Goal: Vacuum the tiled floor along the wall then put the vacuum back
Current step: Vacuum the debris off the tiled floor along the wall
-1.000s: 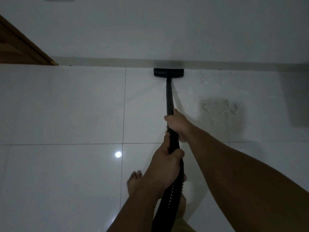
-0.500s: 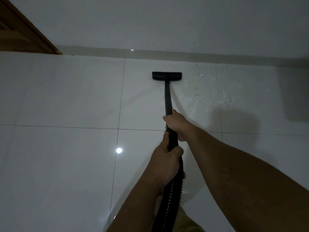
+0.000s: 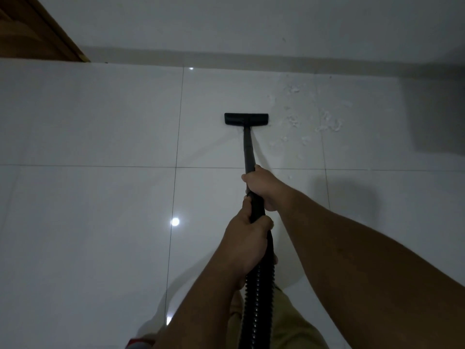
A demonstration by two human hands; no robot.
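A black vacuum wand (image 3: 248, 149) runs from my hands down to its flat black floor head (image 3: 246, 119), which rests on the white tiled floor (image 3: 100, 222) some way short of the wall (image 3: 251, 23). My right hand (image 3: 263, 187) grips the wand higher up the tube. My left hand (image 3: 247, 244) grips it lower, where the ribbed hose (image 3: 256, 306) begins. White scraps of debris (image 3: 327, 123) lie scattered on the tiles just right of the head.
A brown wooden door frame (image 3: 42, 31) stands at the far left where wall meets floor. A grey skirting strip (image 3: 251, 57) runs along the wall's base. A dark shadow covers the floor at the far right. My khaki shorts show at the bottom.
The floor head has been pulled back from the skirting towards me, leaving a wider gap to the wall. Both hands keep the same grip on the wand.
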